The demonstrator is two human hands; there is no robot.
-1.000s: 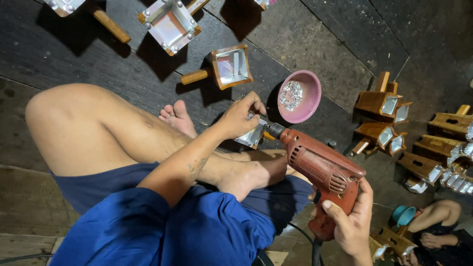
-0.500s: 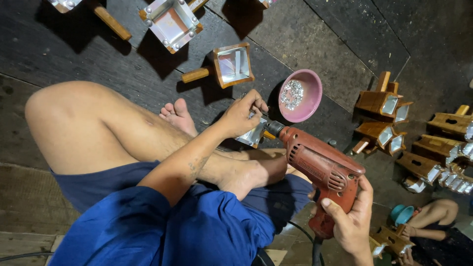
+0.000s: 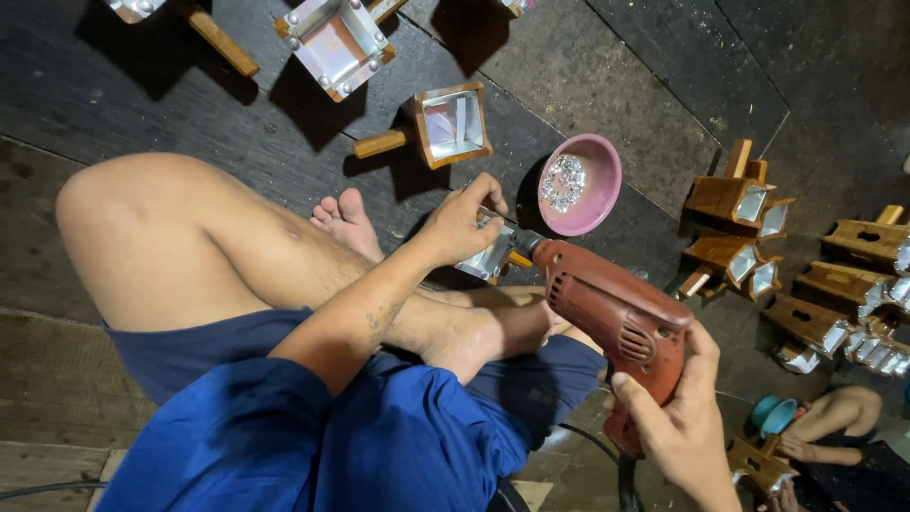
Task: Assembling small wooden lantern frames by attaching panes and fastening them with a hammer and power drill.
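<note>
My right hand grips the handle of a red electric drill, whose chuck points up-left at a small wooden box lined with shiny metal. My left hand holds that box steady against my foot; most of the box is hidden behind the fingers. I sit cross-legged on the dark floor in blue shorts. A pink bowl with small silver fasteners lies just beyond the drill tip.
Finished metal-lined wooden boxes with handles lie on the dark floor: one ahead, another at the top. Several more are stacked at right. Another person's arm and a teal bowl are at lower right.
Almost nothing has changed; both hands keep their hold and the drill stays against the box.
</note>
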